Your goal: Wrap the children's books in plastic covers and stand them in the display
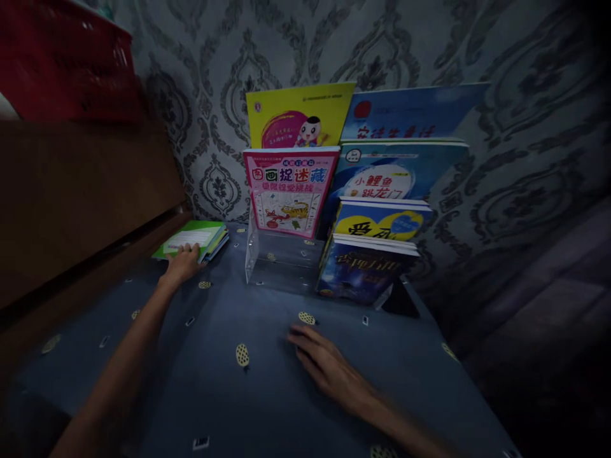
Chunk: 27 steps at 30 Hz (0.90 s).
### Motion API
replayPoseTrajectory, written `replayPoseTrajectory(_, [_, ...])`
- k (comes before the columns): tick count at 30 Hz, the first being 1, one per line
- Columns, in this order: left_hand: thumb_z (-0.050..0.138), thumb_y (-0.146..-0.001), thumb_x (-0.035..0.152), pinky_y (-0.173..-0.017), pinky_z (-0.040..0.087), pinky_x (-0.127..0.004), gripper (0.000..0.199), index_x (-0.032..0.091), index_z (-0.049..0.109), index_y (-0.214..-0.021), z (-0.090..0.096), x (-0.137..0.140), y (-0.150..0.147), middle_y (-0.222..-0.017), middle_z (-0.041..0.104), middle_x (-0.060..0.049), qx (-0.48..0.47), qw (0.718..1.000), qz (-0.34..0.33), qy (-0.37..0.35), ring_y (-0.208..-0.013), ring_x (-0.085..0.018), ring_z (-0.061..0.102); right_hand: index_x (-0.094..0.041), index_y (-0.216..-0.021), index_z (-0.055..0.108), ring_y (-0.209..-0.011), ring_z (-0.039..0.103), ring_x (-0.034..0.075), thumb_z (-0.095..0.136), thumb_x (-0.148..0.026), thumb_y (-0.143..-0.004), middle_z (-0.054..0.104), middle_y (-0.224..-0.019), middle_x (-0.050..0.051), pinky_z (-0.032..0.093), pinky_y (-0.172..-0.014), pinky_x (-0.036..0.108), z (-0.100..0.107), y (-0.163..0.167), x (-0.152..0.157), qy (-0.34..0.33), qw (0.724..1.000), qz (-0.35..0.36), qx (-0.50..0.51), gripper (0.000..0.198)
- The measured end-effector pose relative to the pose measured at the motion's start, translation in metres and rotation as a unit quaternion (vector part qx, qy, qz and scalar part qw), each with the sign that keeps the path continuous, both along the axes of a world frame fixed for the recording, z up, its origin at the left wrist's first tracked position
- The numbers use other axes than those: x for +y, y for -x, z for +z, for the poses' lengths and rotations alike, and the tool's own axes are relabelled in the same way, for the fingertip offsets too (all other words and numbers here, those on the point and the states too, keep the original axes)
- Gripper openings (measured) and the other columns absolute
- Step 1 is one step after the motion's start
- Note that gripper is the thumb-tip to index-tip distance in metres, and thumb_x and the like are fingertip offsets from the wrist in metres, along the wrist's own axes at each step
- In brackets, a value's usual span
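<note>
My left hand (182,262) reaches far forward and rests on the near edge of a small pile of books. Its fingers lie spread on the top one, a green book (205,230) with a pale panel. My right hand (324,360) hovers over or touches the blue patterned tablecloth (272,394); which of the two I cannot tell. Its fingers are stretched out, with nothing in them. Beyond it, a clear tiered book stand (281,257) holds a pink picture book (291,197) and a yellow book (300,114) on its left side.
Four-tier right column holds blue books, among them a dark blue book (360,273) at the front and a light blue book (401,168) behind. A brown wooden panel (81,197) with a red basket (71,63) above borders the left. Patterned wallpaper (219,127) closes the back.
</note>
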<state>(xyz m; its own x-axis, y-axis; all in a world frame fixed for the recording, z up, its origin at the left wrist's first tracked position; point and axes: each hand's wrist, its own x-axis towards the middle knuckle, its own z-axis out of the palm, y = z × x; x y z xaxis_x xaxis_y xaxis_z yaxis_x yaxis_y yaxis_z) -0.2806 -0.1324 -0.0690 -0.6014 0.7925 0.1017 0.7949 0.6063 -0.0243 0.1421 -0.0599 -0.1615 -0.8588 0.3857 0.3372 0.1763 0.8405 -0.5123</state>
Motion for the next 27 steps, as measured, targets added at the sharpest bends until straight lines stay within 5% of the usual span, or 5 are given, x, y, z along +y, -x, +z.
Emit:
replayPoseTrajectory(11, [0.037, -0.089, 0.005, -0.1, 0.049, -0.047, 0.057, 0.016, 0.048, -0.144, 0.011, -0.028, -0.022, -0.136, 0.061, -0.022, 0.071, 0.996, -0.029, 0.052, -0.128, -0.033, 0.06, -0.028, -0.135, 0.062, -0.135, 0.058, 0.025, 0.046, -0.023, -0.102, 0.057, -0.149, 0.011, 0.054, -0.11, 0.047, -0.017, -0.016, -0.016, -0.001, 0.999, 0.005, 0.05, 0.037])
replayPoseTrajectory(16, [0.028, -0.091, 0.001, -0.096, 0.049, -0.048, 0.051, 0.009, 0.058, -0.132, 0.015, -0.04, -0.044, -0.123, 0.068, -0.025, 0.113, 0.991, -0.043, 0.064, -0.112, -0.035, 0.068, -0.026, -0.132, 0.065, -0.136, 0.057, 0.025, 0.046, -0.024, -0.103, 0.055, -0.152, 0.011, 0.052, -0.111, 0.046, -0.015, -0.015, -0.016, 0.011, 1.0, 0.003, 0.022, 0.035])
replayPoseTrajectory(27, [0.045, -0.09, 0.005, -0.086, 0.052, -0.046, 0.032, 0.014, 0.074, -0.1, -0.011, -0.08, -0.153, -0.097, 0.073, -0.017, 0.161, 0.971, -0.166, 0.066, -0.096, -0.033, 0.069, -0.023, -0.134, 0.065, -0.137, 0.056, 0.025, 0.044, -0.027, -0.104, 0.055, -0.151, 0.012, 0.052, -0.112, 0.044, -0.009, -0.016, -0.014, 0.013, 1.0, 0.02, 0.018, 0.036])
